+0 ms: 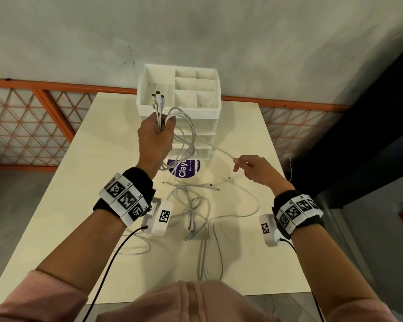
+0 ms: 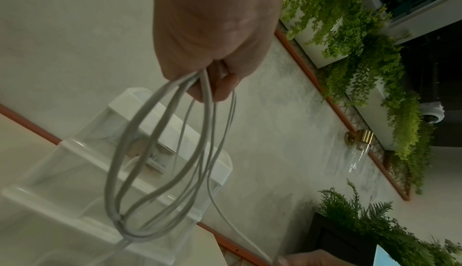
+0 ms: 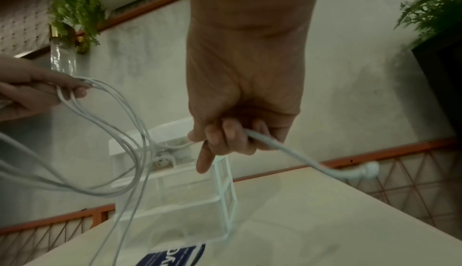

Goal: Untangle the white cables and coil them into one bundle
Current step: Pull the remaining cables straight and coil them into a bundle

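Note:
My left hand [image 1: 157, 133] is raised in front of the organiser and grips a bunch of white cables [image 1: 184, 133]. Their plug ends [image 1: 157, 98] stick up above my fist and their loops [image 2: 160, 167] hang below it. One strand [image 1: 219, 151] runs right from the bunch to my right hand [image 1: 254, 167], which pinches it with curled fingers [image 3: 225, 142]; the strand's plug end [image 3: 367, 170] trails past that hand. More white cables [image 1: 196, 210] lie tangled on the cream table [image 1: 79, 182] between my wrists.
A white compartment organiser [image 1: 179, 89] with clear drawers stands at the table's far edge against the wall. A round purple-labelled container [image 1: 184, 168] sits in front of it. An orange lattice rail [image 1: 21, 126] runs behind the table. Black wrist-camera leads [image 1: 107, 263] hang near my arms.

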A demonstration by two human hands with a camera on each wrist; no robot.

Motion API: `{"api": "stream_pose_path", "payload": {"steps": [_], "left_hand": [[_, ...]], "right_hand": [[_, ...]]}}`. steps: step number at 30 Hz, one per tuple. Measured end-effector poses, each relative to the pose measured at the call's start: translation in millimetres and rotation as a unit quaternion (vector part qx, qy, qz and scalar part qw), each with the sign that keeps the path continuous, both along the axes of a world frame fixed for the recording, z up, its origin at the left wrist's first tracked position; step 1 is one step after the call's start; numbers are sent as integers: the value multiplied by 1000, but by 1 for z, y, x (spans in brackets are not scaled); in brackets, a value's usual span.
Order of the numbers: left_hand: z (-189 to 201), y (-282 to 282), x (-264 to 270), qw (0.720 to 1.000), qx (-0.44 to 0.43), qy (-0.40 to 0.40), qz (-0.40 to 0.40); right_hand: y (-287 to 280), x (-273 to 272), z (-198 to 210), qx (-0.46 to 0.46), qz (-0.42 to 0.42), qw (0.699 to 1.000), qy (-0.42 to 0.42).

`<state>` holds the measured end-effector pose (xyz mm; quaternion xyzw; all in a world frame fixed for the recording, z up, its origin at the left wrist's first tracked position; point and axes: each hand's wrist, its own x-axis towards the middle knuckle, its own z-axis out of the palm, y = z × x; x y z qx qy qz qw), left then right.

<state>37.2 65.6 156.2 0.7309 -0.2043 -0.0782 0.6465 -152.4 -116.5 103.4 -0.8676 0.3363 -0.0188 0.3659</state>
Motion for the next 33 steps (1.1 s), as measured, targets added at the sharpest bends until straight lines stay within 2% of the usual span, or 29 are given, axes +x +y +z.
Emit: {"api": "stream_pose_path", "payload": {"steps": [4,7,10,12,14,16,19,21,24,26,28,31,33], "left_hand": [[0,-1,-3,1000,3,-8,-3],[-1,-2,-5,1000,7,-9,-5],[-3,-2,-7,1000,21,-10,-2],[-6,-1,-8,999,33,-15,-1],[-9,0,-10,998,50,-28,1],[-11,-2,-11,997,65,-33,1],[-15,-7,-13,996,82,-29,-10],[-19,-14,-16,995,98,-28,-24],[-23,-25,-26,989,129,-38,-67],[-23,-30,-35,982,136,-31,-126],[-23,-33,-45,974,123,-15,-189],[-20,-35,-61,970,62,22,-233],[-18,-33,-68,966,23,66,-250]], "right_hand": [[0,6,-21,61,38,995,-67],[7,12,-41,125,91,987,-54],[5,9,-72,47,38,997,-40],[-1,-1,-95,-44,-30,998,44],[-1,-15,-111,-62,-80,980,173],[2,-28,-122,-69,-99,971,208],[-4,-38,-126,-76,-96,978,169],[-15,-38,-120,-18,-156,983,99],[-24,-29,-87,77,-276,956,-69],[-20,-19,-48,134,-292,929,-186],[-12,-10,-7,174,-235,920,-260],[7,-3,37,183,-92,939,-278],[23,4,51,198,-37,937,-284]]}}
